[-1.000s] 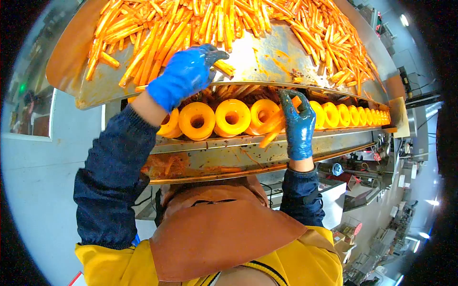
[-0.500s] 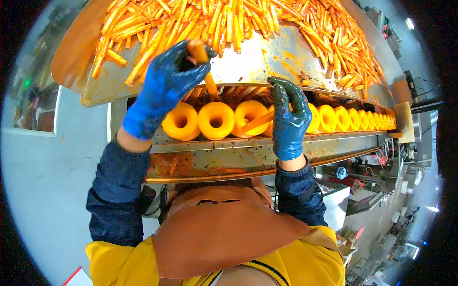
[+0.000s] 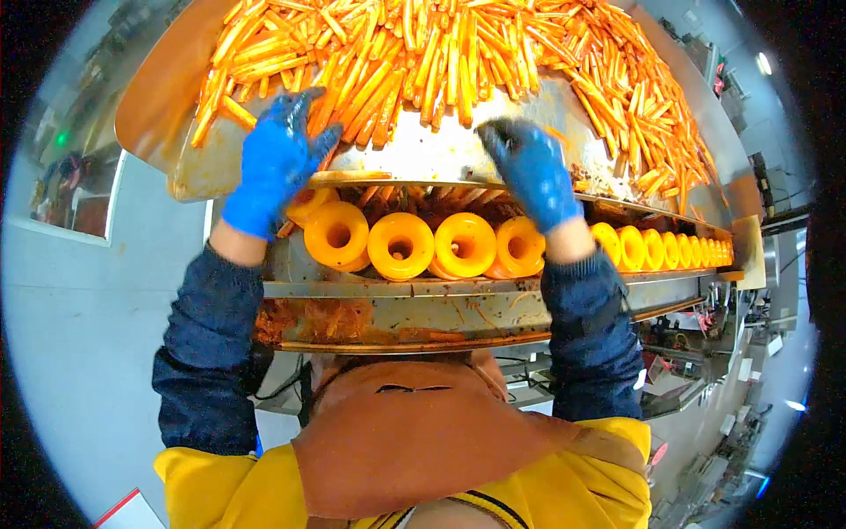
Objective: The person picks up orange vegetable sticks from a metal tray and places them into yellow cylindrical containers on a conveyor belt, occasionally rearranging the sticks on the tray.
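My left hand point(image 3: 280, 159), in a blue glove with dark wet fingertips, is open at the left front of a pile of orange-red sticks point(image 3: 374, 88). Its thumb and fingers are apart, beside the nearest sticks. My right hand point(image 3: 533, 172), in a matching glove, reaches over the metal tray point(image 3: 423, 154) with its fingers stretched forward, slightly blurred. I see nothing held in it. Below the tray runs a row of yellow funnel-shaped rings point(image 3: 401, 245). Small pale stick ends show inside two of them. My right forearm covers part of the row.
A metal ledge point(image 3: 414, 317) smeared with red sauce runs between the rings and my brown apron point(image 3: 423, 441). The row of rings continues to the right, up to a wooden block point(image 3: 749, 251). Other equipment stands on the floor at the right.
The stick my left hand held over the rings is out of it. A stick leaning in one ring no longer protrudes. Both hands are now at the tray, the right one having moved forward.
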Tool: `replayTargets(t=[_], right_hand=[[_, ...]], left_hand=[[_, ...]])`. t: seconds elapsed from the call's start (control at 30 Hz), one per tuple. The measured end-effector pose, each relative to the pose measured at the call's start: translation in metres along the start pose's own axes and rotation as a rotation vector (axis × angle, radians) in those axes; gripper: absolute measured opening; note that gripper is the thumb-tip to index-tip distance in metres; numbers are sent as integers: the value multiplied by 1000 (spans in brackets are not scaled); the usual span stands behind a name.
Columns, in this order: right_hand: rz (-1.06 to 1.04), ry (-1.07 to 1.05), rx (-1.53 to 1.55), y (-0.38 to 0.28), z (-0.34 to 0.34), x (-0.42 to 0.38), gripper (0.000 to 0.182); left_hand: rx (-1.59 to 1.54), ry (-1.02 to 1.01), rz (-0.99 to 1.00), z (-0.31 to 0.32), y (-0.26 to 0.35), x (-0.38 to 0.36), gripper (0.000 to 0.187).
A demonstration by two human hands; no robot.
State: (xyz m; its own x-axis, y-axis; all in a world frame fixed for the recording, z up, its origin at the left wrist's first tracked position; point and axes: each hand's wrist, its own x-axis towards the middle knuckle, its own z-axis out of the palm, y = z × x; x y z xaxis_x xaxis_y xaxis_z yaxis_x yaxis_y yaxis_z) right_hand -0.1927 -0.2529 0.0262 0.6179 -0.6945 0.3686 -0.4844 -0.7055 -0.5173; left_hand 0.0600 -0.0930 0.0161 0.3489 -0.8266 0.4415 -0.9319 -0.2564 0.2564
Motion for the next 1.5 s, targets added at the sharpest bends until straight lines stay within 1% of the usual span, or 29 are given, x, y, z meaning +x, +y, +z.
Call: replayTargets(t=[0.03,0.1,0.2,0.23,0.27,0.33,0.37,0.4,0.47,0.5,0.57,0.63,0.7,0.73,0.8,0.83,0.87,0.9,0.93,1.0,1.03,1.07,1.2,1.23,1.27,1.3,1.33,1.4,1.5], right_hand=[[-21,-4,-89,8,3,25,30],[17,-46,-202,19,12,72,37],[143,-150,-292,24,44,124,45],[194,-203,-365,23,55,131,47],[205,-267,-348,24,64,136,48],[181,-398,-373,19,68,141,47],[188,-398,-372,21,64,139,47],[190,-455,-310,26,56,134,46],[206,-523,-217,37,39,121,44],[212,-562,-258,31,26,113,44],[224,-597,-305,37,10,102,44],[79,-512,-389,53,5,90,44],[63,-509,-371,57,1,81,44],[47,-506,-344,55,-1,77,44],[38,-545,-330,51,0,78,42],[71,-608,-351,48,1,80,41],[105,-673,-370,47,1,79,41],[18,-698,-362,42,-3,78,40],[25,-701,-363,45,-5,73,40],[250,-462,-56,54,-11,63,39],[342,-366,-14,53,-19,56,33],[348,-245,441,59,-21,42,30],[299,106,903,32,-44,-24,27],[362,134,1031,22,-39,-43,25],[432,167,1095,13,-29,-58,25],[506,108,1090,15,-16,-71,26],[560,-18,991,10,-10,-83,22],[494,13,867,16,12,-100,20],[603,104,923,1,12,-105,20]], left_hand=[[1,6,0,4,-5,12,56],[-3,-320,-127,14,-14,27,67],[166,-262,-18,38,-16,28,74],[111,-162,8,32,-11,27,65],[115,-165,4,23,-8,26,65],[-101,-10,261,6,-2,23,49],[-261,-177,204,2,2,15,34],[-264,-180,206,1,6,9,34],[-291,-414,350,-2,11,-2,31],[-299,-457,276,-4,14,-3,27],[-286,-475,326,1,6,1,28],[-276,-492,376,3,-2,10,28],[-382,-618,333,1,-7,24,31],[-389,-622,336,-2,-4,34,31],[-226,-478,-48,-8,6,53,40],[-228,-486,-45,-2,11,54,40],[-112,-351,-1,7,16,53,44],[3,-214,43,16,19,52,50],[-1,-219,46,25,19,52,50],[102,-332,79,38,20,57,51],[82,-470,7,36,19,64,52],[80,-471,9,37,17,66,52],[-174,-375,-97,40,-9,65,59],[-388,-237,-164,38,-9,61,60],[-600,-95,-231,37,-10,57,60],[-781,-241,-268,28,-12,62,54],[-778,-242,-270,19,-7,59,54],[-1001,-28,-255,2,9,42,45],[-1014,53,-304,-19,23,13,41]])
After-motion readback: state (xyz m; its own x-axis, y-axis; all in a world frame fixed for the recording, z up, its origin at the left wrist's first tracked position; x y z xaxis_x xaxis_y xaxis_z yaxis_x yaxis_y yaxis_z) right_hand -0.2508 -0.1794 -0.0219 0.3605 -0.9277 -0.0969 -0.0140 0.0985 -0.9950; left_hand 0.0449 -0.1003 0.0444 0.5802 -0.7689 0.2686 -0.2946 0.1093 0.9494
